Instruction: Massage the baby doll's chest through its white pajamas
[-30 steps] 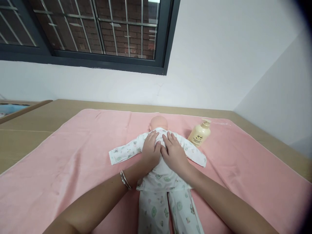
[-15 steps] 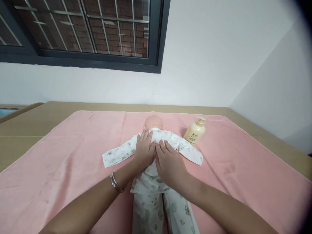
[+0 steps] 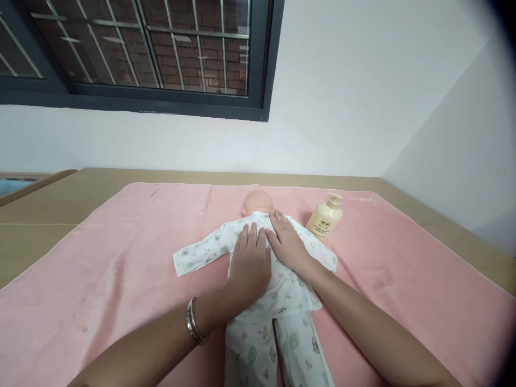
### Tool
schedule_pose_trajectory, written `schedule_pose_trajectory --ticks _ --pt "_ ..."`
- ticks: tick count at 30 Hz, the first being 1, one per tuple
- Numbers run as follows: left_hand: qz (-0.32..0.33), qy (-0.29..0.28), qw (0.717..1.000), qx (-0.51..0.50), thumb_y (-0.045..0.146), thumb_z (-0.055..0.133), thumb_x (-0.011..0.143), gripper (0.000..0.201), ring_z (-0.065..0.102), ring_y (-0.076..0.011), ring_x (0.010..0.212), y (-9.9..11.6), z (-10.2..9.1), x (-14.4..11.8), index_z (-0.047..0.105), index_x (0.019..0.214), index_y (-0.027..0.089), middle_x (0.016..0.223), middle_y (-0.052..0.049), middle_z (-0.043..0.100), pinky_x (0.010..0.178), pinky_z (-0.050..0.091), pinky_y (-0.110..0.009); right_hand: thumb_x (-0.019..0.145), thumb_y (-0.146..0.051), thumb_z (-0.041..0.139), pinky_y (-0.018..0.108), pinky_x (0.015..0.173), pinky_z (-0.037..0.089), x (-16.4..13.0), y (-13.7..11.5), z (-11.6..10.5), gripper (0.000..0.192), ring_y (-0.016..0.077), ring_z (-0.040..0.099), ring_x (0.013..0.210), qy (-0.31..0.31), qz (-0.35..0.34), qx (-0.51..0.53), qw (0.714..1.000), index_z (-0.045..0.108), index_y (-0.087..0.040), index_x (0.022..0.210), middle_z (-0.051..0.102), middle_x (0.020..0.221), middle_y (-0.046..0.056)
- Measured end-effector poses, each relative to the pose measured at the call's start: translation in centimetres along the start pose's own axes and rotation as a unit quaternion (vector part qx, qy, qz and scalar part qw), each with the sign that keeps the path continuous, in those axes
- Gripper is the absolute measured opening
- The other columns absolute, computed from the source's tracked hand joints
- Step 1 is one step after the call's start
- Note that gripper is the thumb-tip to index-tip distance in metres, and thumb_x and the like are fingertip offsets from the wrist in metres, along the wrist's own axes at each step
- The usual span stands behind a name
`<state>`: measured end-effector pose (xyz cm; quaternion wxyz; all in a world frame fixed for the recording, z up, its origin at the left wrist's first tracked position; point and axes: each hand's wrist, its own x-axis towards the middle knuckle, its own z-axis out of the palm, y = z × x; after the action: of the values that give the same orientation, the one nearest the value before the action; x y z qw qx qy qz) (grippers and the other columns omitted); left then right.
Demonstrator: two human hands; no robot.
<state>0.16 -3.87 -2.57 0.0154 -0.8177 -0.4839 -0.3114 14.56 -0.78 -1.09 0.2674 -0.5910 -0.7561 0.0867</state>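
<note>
Nearest you, your two forearms ran up from the bottom edge, the left one with bangles (image 3: 194, 321) at the wrist. Your left hand (image 3: 250, 262) lay flat and open, fingers together, on the doll's (image 3: 278, 290) back, clamped on nothing. Your right hand (image 3: 287, 240) lay just beyond it, also open and flat, palm down on the upper back near the shoulder, gripping nothing; the two hands touched along their inner edges. The doll was face down on the pink towel (image 3: 100, 269), its long axis running straight away from you, legs toward you and head (image 3: 258, 202) farthest, sleeves spread to either side. So the head lay ahead of both hands, with the right hand the nearer to it. Past the doll's right sleeve stood a cream pump bottle (image 3: 324, 218), tilted, near your right hand but apart. Beyond came the table (image 3: 48, 215), wall and window (image 3: 141, 48).
</note>
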Motion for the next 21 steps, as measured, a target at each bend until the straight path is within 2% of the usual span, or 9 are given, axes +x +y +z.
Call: schedule_pose_trajectory --ticks 3,6,10,13,16,21 --pt "-0.028 -0.012 0.999 -0.022 0.024 0.032 0.094 0.05 0.024 -0.0337 0.143 -0.6 0.2 0.3 0.038 0.139 0.006 0.149 -0.021 0.036 0.112 0.028 -0.056 0.099 -0.037 0.026 0.046 0.117 0.021 -0.9 -1.3 0.2 0.058 0.0261 0.018 0.145 0.008 0.019 -0.025 0.999 0.029 -0.004 0.147 0.025 0.155 0.018" --pt "-0.045 -0.019 0.997 -0.056 0.025 0.034 0.093 0.052 0.023 -0.0364 0.143 -2.1 0.5 1.4 0.037 0.139 0.002 0.149 -0.025 0.034 0.112 0.025 -0.059 0.098 -0.029 0.026 0.046 0.115 0.027 -2.3 -3.1 0.0 0.055 0.0298 0.021 0.143 -0.009 0.033 -0.071 0.997 0.033 -0.001 0.145 0.03 0.152 0.02" --pt "-0.051 -0.046 0.993 -0.093 0.028 0.032 0.094 0.049 0.027 -0.0335 0.141 -4.1 0.4 3.3 0.042 0.137 0.007 0.148 -0.02 0.039 0.113 0.024 -0.058 0.096 -0.026 0.03 0.049 0.108 0.038 -4.0 -4.9 -1.1 0.053 0.0339 0.028 0.14 -0.048 0.012 -0.107 0.993 0.037 -0.006 0.144 0.035 0.15 0.017" --pt "-0.065 -0.053 0.991 -0.1 0.032 0.033 0.094 0.05 0.031 -0.0314 0.14 -4.6 0.3 4.0 0.042 0.139 0.011 0.147 -0.017 0.041 0.114 0.023 -0.056 0.096 -0.028 0.029 0.049 0.105 0.041 -4.2 -5.1 -1.5 0.051 0.0336 0.031 0.139 -0.051 0.003 -0.094 0.994 0.041 -0.01 0.143 0.038 0.149 0.015" --pt "-0.057 -0.031 0.995 -0.082 0.032 0.031 0.095 0.05 0.03 -0.0318 0.14 -4.2 0.4 3.6 0.041 0.139 0.009 0.147 -0.017 0.041 0.114 0.023 -0.056 0.098 -0.03 0.026 0.047 0.109 0.037 -3.2 -4.2 -1.4 0.051 0.0309 0.029 0.141 -0.033 0.002 -0.075 0.997 0.043 -0.01 0.141 0.039 0.149 0.015" --pt "-0.03 0.007 0.998 -0.053 0.029 0.031 0.096 0.047 0.032 -0.0336 0.139 -2.7 0.7 2.0 0.044 0.136 0.011 0.146 -0.019 0.042 0.111 0.026 -0.058 0.098 -0.032 0.026 0.048 0.117 0.02 -0.8 -1.9 -0.5 0.052 0.0261 0.026 0.142 0.002 0.012 -0.053 0.999 0.04 -0.006 0.142 0.035 0.15 0.017"
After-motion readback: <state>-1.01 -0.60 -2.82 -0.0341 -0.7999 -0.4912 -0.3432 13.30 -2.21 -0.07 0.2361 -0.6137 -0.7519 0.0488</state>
